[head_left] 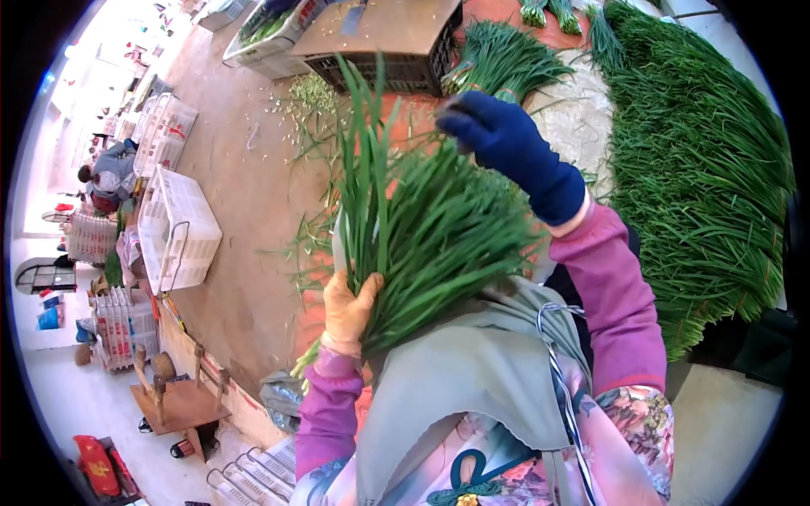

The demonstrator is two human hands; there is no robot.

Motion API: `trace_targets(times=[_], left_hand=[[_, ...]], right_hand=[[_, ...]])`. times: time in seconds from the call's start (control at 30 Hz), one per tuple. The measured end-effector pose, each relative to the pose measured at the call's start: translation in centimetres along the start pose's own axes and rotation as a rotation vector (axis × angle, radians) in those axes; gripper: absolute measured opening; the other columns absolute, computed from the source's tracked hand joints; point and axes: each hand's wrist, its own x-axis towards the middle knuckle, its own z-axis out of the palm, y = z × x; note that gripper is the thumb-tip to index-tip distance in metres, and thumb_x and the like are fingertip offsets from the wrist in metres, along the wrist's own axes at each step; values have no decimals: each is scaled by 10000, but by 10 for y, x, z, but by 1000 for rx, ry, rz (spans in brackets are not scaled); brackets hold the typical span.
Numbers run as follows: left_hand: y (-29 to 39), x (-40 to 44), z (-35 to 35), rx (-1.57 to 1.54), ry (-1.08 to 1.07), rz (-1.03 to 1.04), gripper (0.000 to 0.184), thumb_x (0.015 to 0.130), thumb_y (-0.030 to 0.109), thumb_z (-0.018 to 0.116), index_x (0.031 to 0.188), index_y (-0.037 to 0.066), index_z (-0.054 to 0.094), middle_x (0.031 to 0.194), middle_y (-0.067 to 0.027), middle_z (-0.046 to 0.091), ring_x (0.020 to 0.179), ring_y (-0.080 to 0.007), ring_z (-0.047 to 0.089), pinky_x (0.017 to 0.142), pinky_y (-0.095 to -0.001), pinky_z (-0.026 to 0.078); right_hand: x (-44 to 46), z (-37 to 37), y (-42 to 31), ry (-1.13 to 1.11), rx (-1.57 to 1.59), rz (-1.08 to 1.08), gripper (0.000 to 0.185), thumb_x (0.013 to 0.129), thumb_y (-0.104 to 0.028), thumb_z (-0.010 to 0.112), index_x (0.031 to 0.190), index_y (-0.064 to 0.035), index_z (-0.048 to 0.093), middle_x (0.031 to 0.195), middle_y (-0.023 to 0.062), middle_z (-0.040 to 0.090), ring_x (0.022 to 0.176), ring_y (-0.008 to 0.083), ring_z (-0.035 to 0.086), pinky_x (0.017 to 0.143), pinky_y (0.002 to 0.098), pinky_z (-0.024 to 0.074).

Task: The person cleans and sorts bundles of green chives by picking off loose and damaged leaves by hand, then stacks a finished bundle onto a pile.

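My left hand [350, 309], in a tan glove, is closed around the lower part of a thick bunch of garlic chives [447, 228]. The long green leaves fan up and to the right over my grey apron [460, 371], and the pale stem ends poke out below the hand. My right hand [489, 131], in a dark blue glove, is raised above the leaf tips at the upper right. Its fingers are bent and smeared by motion, so whether they pinch anything does not show.
A large heap of garlic chives [700, 185] lies at right. Tied bundles [515, 63] rest on the floor ahead, beside a cardboard-topped black crate [380, 42]. White plastic baskets [179, 228], a wooden stool [179, 403] and a crouching person [111, 173] are at left. Loose leaf scraps [312, 97] litter the floor.
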Motion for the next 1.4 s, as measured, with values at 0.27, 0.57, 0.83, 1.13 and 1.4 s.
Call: trace_targets(times=[0.27, 0.57, 0.83, 1.13, 1.4], left_hand=[[11, 21, -12, 154, -245, -283, 437, 703, 38, 710, 1115, -6, 569, 976, -56, 649, 863, -129, 600, 793, -276, 479], [10, 35, -32, -263, 331, -286, 284, 810, 57, 591, 1076, -35, 549, 948, -143, 635, 772, -252, 640, 679, -355, 554], [0, 30, -43, -276, 325, -340, 281, 849, 88, 548, 1108, -21, 545, 943, -137, 636, 743, -257, 644, 653, -363, 562], [-4, 27, -39, -285, 423, -377, 235, 833, 111, 587, 1030, -17, 584, 893, -120, 645, 698, -232, 639, 613, -340, 553], [28, 5, -19, 26, 172, -216, 480, 795, 96, 628, 1225, -32, 459, 1083, -115, 593, 928, -196, 585, 804, -297, 488]], right_hand=[[-80, 48, -29, -421, -521, -615, 588, 662, -344, 742, 1156, -94, 541, 820, 86, 601, 821, 268, 593, 743, 400, 448], [-118, 92, -11, -414, -731, -596, 473, 747, -158, 521, 1217, -119, 495, 730, 24, 515, 618, 190, 544, 475, 336, 440], [-152, 91, -21, -445, -747, -551, 487, 752, -153, 510, 1230, -69, 481, 846, 62, 540, 652, 190, 539, 512, 335, 441], [-151, 86, 4, -538, -828, -399, 564, 751, -118, 522, 1304, -182, 432, 997, 72, 563, 737, 226, 549, 618, 362, 456], [-107, 54, -7, -259, -881, -387, 810, 603, -207, 757, 1329, -192, 399, 1226, 98, 496, 1169, 300, 442, 1030, 521, 241]])
